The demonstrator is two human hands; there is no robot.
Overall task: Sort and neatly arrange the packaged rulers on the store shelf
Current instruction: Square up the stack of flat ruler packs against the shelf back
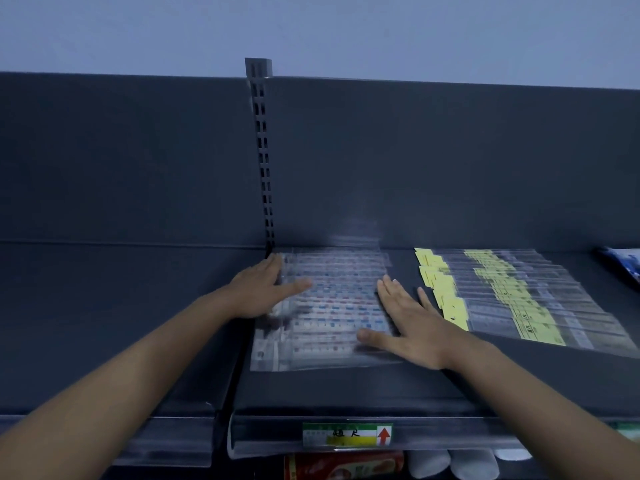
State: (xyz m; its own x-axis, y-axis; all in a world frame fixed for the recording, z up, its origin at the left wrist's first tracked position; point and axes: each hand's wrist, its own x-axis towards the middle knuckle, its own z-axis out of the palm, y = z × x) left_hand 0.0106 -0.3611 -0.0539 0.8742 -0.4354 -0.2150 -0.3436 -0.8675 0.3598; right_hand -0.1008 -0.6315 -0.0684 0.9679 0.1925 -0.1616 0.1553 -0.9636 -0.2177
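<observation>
I am bracketing a batch of clear-packaged rulers (332, 306) between my two hands on the dark shelf (346, 386), with the packs lying flat, side by side and overlapping, their long sides running left to right. My left hand (263, 289) is resting against the batch's left edge, close to the back corner where the slotted upright (263, 161) meets the shelf; its fingers are lying straight and together, gripping nothing, with the thumb reaching over the top of the packs. My right hand (405, 323) is lying flat and spread wide on the batch's right edge, fingers straight and pointing toward the back panel (450, 161), thumb stretching left across the near packs. The batch is looking blurred, so I cannot read the printing beyond small red and blue marks. Just to the right of my right hand a second row of rulers with yellow labels (512, 299) is lying fanned out along the same shelf, apart from the first batch. A blue and white package (623, 268) is showing at the far right edge. A green, white and yellow price tag (346, 434) with a red arrow is sitting in the clear strip on the shelf's front lip, and below it a red package (343, 467) and some white items (471, 465) are peeking out
</observation>
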